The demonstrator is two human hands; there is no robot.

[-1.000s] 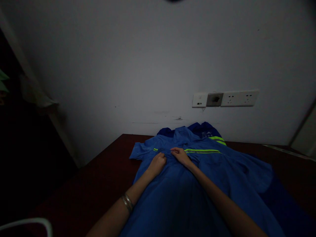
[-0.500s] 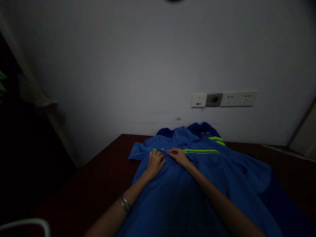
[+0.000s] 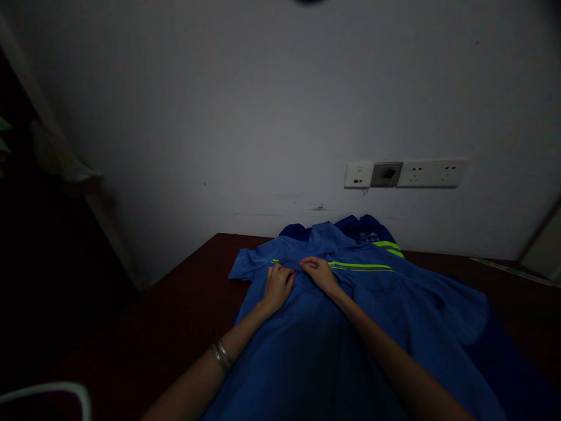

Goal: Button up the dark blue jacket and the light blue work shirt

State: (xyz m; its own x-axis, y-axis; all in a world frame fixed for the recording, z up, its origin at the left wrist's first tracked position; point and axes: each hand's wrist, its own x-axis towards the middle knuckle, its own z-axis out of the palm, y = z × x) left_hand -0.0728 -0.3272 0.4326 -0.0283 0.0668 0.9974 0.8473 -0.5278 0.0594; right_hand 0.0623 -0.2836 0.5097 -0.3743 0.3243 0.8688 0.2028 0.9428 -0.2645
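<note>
A light blue short-sleeved shirt [image 3: 385,310] with a yellow-green and grey reflective stripe lies spread on a dark red table [image 3: 193,280]. My left hand [image 3: 279,286], with bangles at the wrist, rests on the upper chest of the shirt, its fingers bent and closed on the cloth. Close to its right, my right hand [image 3: 319,273] is closed in a pinch at the shirt's front. The small piece between its fingertips is too dark to make out. A darker blue garment [image 3: 372,230] with similar stripes shows from beneath the shirt.
A pale wall [image 3: 175,117] rises behind the table. Set in it are a row of white sockets [image 3: 432,173] and a grey plate [image 3: 386,174]. A white curved bar [image 3: 65,386] stands at the lower left. The far left is dark.
My right hand has shifted slightly at the shirt front, and the pale lettering there no longer shows. My left hand stays nearly in place. The view has tilted a little.
</note>
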